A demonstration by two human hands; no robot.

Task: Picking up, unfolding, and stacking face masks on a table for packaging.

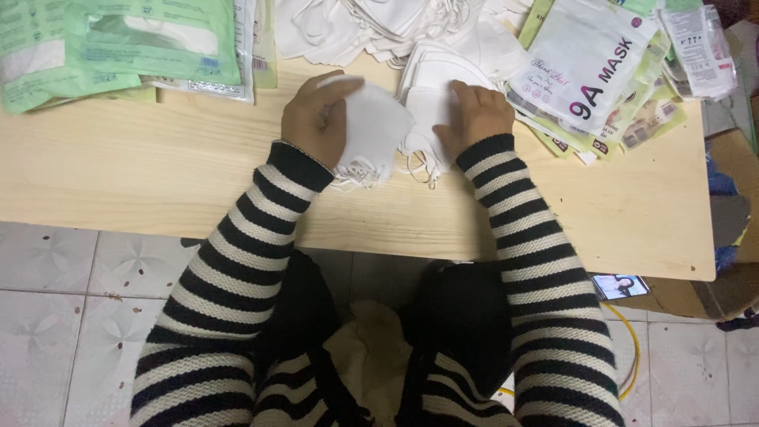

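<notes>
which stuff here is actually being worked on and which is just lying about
In hand:
left hand holding white mask stack
right hand on second mask stack

Lying about:
green packets
white printed pouches
loose mask heap
phone

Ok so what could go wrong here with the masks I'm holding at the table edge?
The ear loops dangling under the stack of white masks in your left hand could tangle. The second stack under your right hand may slide off the wooden table. The packets crowd your right side.
</notes>
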